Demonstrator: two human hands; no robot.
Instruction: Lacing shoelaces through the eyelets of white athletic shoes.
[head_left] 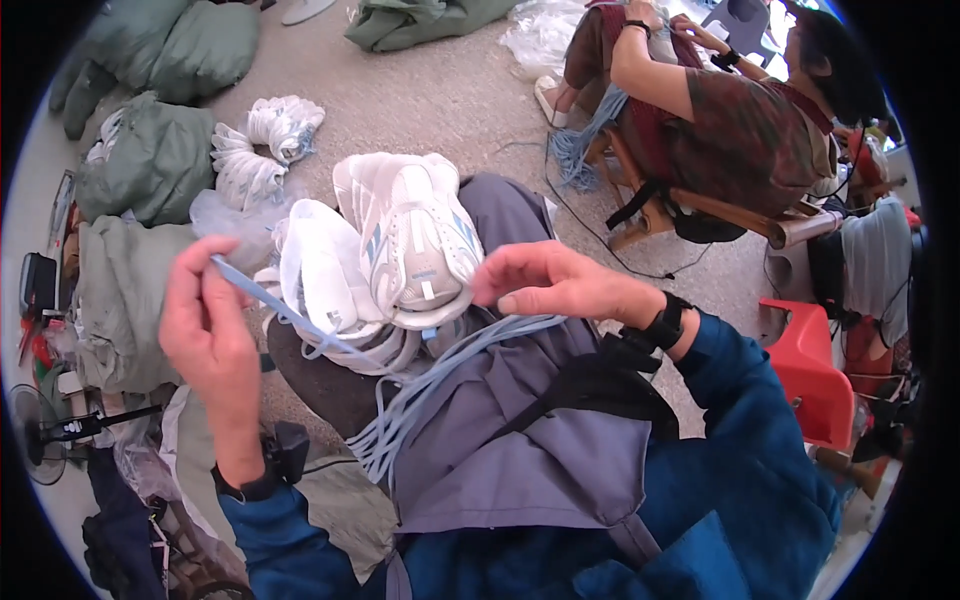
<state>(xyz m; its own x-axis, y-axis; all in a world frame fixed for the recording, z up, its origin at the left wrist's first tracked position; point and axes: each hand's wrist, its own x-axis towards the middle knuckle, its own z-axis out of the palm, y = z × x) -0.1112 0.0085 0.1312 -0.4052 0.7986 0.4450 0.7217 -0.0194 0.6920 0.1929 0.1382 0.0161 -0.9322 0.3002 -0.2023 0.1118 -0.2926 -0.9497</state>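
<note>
My left hand (212,325) is raised at the left. Its thumb and fingers pinch a light blue shoelace (290,315), which slants down to the right toward my lap. My right hand (560,283) is beside the white and grey sneaker (425,260), fingers loosely bent and thumb apart, with nothing visible between them. That sneaker rests on my lap among white shoe uppers; the one to its left (320,265) shows its pale inside. A bundle of light blue shoelaces (430,385) lies across my grey apron (530,460), running beneath my right hand.
A person (740,130) sits at the far right on a wooden chair (690,195), near hanging blue laces (580,155). Green sacks (150,165) and bundled white shoe parts (265,145) lie at left. A red stool (810,375) stands right; a small fan (40,435) is lower left.
</note>
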